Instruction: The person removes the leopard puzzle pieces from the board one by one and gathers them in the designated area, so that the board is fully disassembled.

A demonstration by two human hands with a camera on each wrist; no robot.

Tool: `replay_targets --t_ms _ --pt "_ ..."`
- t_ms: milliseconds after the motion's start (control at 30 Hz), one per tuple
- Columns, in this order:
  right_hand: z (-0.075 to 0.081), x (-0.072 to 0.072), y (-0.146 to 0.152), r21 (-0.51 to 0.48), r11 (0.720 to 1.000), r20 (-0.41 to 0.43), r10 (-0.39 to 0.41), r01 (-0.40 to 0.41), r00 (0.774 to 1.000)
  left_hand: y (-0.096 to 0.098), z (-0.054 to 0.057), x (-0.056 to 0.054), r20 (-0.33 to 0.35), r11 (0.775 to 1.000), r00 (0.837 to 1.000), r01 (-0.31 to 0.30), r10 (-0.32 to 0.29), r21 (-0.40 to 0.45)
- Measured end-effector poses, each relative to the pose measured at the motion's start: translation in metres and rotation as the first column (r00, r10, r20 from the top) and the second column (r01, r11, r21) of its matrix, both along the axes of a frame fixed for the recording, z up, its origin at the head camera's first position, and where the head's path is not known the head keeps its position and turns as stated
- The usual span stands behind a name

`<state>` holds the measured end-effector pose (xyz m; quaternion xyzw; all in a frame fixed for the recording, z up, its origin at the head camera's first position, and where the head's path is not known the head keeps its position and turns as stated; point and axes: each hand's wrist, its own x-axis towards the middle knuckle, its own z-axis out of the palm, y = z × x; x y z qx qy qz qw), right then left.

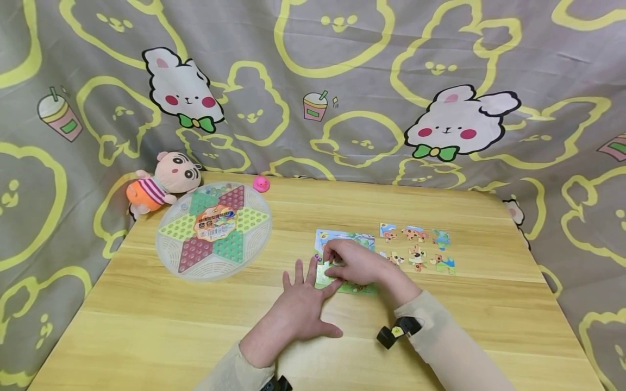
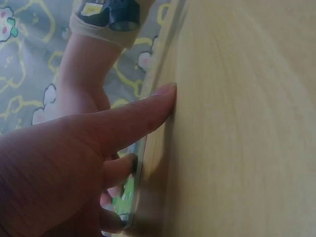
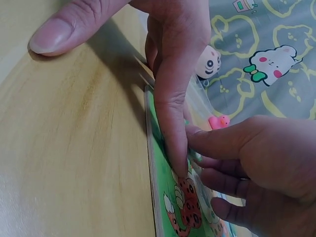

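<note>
A jigsaw puzzle board (image 1: 362, 289) with a green and blue animal picture lies in the middle of the table, partly hidden under the hands. My left hand (image 1: 302, 307) is spread flat at its lower left corner, the index fingertip pressing on the printed surface. Over the board's left part, my right hand (image 1: 356, 263) curls and pinches a light green puzzle piece (image 1: 323, 274) between thumb and fingers; much of that piece is covered. In the right wrist view, a spotted red animal (image 3: 190, 200) shows on the board beside the left index finger.
Several loose puzzle pieces (image 1: 417, 258) lie in two rows right of the board. A round Chinese checkers board (image 1: 166, 255) sits to the left, with a plush toy (image 1: 156, 187) behind it and a small pink toy (image 1: 261, 184) near the back edge. A patterned curtain (image 1: 362, 152) hangs behind the table.
</note>
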<state>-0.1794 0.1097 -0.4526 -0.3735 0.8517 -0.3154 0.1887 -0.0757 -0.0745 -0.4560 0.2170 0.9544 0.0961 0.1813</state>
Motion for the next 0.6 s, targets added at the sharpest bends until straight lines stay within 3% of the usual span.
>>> replay_targets --t_ms 433,600 --pt "-0.0008 0.0026 0.0063 -0.078 0.997 0.05 0.016 -0.012 0.999 -0.0003 0.0012 0.0022 -0.004 1.0 1.0 -0.008 0.008 0.017" --pt "0.002 0.0038 0.0083 -0.159 0.986 0.11 -0.036 0.054 0.993 -0.0007 0.001 0.0029 -0.007 0.999 1.0 -0.009 0.01 0.034"
